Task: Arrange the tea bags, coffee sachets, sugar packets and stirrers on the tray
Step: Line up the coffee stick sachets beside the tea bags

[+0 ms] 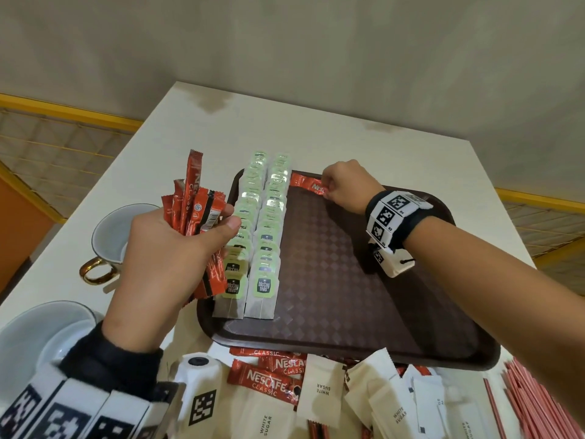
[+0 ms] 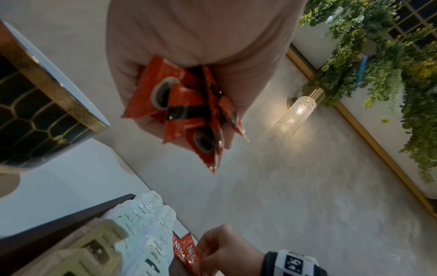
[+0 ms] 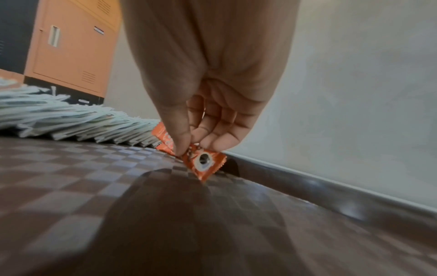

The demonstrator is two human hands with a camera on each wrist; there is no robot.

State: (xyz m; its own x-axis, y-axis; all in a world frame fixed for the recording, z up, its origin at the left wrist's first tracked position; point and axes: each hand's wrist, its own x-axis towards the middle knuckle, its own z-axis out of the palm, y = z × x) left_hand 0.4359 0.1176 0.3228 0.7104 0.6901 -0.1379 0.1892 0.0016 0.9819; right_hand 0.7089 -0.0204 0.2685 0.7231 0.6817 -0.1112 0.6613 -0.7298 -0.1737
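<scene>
While pinching one glossy red coffee sachet [image 1: 308, 184], right hand [image 1: 343, 188] over checkered tray [image 1: 348, 280]; left hand [image 1: 167, 248] gripping sachet bundle [image 1: 194, 204].

Head view looks down and forward over the worktop [image 1: 316, 134]. Left wrist view faces upward toward the wall. Right wrist view sits low, close to the tray [image 3: 118, 186] floor. All 3 share the tea bag rows [image 1: 262, 229].

Stirrers [image 1: 535, 403] cut off by edge

Bare forearms, black wristbands [image 1: 408, 223] w/ white b&w marker tags, prob. fabric.
</scene>
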